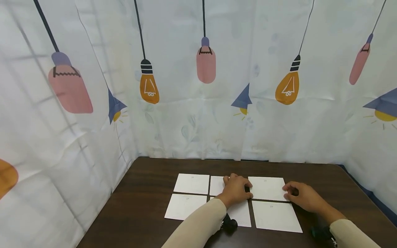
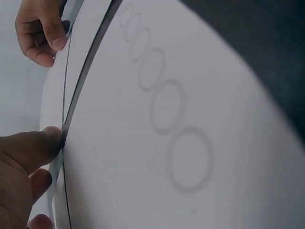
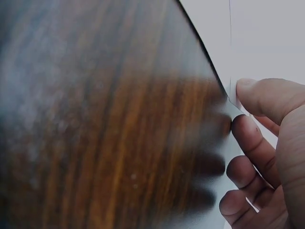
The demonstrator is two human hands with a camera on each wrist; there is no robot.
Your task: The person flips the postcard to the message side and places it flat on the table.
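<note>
White paper sheets lie in two rows of three on the dark brown table (image 1: 130,203). My left hand (image 1: 236,189) reaches over the middle column and holds the left edge of the far right sheet (image 1: 267,188), its thumb (image 2: 50,139) right at that edge. Across from it, my right hand (image 1: 305,197) pinches the same sheet's right edge near its near corner. In the right wrist view the thumb (image 3: 252,93) and index finger (image 3: 248,131) meet at the paper's border, the other fingers curled close over the tabletop. The left forearm partly covers the middle sheets.
The near right sheet (image 1: 276,216) lies just below the held one, with a narrow gap between. Two left sheets, far (image 1: 191,183) and near (image 1: 184,206), sit to the left. Curtains (image 1: 173,131) printed with lamps surround the table's back and sides.
</note>
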